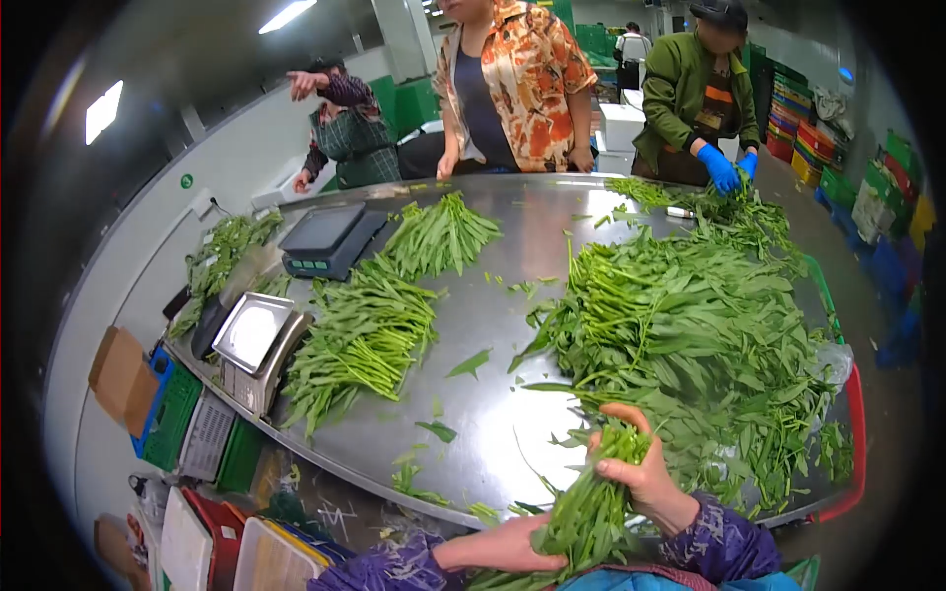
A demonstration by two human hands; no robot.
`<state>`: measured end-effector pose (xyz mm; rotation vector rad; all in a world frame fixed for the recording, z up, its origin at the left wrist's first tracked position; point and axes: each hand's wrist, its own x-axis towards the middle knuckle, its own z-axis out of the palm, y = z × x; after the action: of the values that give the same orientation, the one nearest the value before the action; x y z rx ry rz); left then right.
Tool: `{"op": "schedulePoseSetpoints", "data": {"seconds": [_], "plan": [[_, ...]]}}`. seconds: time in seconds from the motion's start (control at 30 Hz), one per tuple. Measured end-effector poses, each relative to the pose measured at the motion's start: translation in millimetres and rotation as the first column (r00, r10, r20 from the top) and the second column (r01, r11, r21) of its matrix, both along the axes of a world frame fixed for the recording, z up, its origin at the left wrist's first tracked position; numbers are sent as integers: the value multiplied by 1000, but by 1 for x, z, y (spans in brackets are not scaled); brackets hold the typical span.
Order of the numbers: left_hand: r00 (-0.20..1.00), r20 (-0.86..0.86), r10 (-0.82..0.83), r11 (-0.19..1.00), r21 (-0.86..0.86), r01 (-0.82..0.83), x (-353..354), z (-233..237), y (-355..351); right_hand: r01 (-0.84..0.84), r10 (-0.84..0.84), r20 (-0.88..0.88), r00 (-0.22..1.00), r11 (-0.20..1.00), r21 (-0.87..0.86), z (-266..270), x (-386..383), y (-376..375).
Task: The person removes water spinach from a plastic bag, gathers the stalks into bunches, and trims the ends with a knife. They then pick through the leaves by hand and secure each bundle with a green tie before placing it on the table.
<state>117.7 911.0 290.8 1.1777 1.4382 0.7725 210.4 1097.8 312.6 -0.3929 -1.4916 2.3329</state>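
Note:
My left hand (507, 547) grips the lower stems of a bunch of green leafy stalks (596, 497) near the bottom edge. Higher on the same bunch, my right hand (641, 468) is wrapped around its leafy top. The bunch is tilted, its leaves pointing up to the right towards the big loose heap of greens (690, 335) on the steel table (503, 404). Purple patterned sleeves cover both my arms.
Two tidy piles of greens (365, 340) (439, 236) lie to the left, beside two scales (254, 340) (330, 239). Three people stand at the far side; one wears blue gloves (721, 167) and handles greens. Coloured crates (212, 443) sit below the table's left edge.

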Motion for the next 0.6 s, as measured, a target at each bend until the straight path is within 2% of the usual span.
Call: {"op": "schedulePoseSetpoints", "data": {"seconds": [0.03,0.07,0.1,0.13,0.17,0.2,0.23,0.27,0.3,0.33,0.37,0.4,0.43,0.47,0.5,0.53,0.57,0.6], "plan": [[997,58,57,998,-25,-55,-3,-6,-5,39,-39,3,999,998,40,3,-2,-4],[992,106,61,994,88,-70,-8,-13,-5,53,-50,-32,998,993,102,1,-5,-3],[995,86,55,998,3,-55,-16,-11,-7,74,-67,-76,995,993,94,3,-8,-4],[996,9,87,995,45,-88,-23,3,-7,95,-85,-117,990,992,87,5,-11,-3],[992,23,126,991,29,-127,-34,22,-8,111,-98,-145,985,990,86,10,-14,-2],[984,-77,160,987,20,-158,-51,8,-19,132,-114,-185,976,987,89,15,-18,1],[961,142,237,971,7,-240,-68,19,-24,161,-137,-219,966,982,95,17,-22,7],[876,307,372,916,29,-399,-82,18,-31,189,-158,-259,953,977,102,18,-26,12],[810,327,486,853,24,-521,-100,3,-42,207,-171,-268,948,972,111,21,-28,16],[773,-270,574,816,109,-567,-107,3,-48,245,-210,-274,938,965,98,26,-30,16],[359,-926,121,843,-95,-529,-101,7,-56,269,-215,-300,929,951,151,24,-34,18],[359,-925,123,845,-92,-527,-96,20,-57,293,-218,-326,920,934,203,22,-37,20],[456,-847,274,838,-22,-545,-90,31,-59,293,-217,-325,921,933,207,23,-40,20],[539,-735,412,821,42,-570,-84,42,-60,325,-197,-372,907,890,321,24,-44,19],[604,-594,531,792,95,-603,-79,51,-62,355,-170,-412,895,832,427,24,-47,16],[645,-428,633,751,136,-647,-72,56,-63,345,-164,-404,900,835,429,24,-49,13],[655,-245,714,697,170,-696,-65,60,-63,369,-94,-435,895,704,607,27,-52,10],[810,69,583,804,96,-587,-58,61,-57,393,-16,-456,890,536,747,29,-56,8]]}}
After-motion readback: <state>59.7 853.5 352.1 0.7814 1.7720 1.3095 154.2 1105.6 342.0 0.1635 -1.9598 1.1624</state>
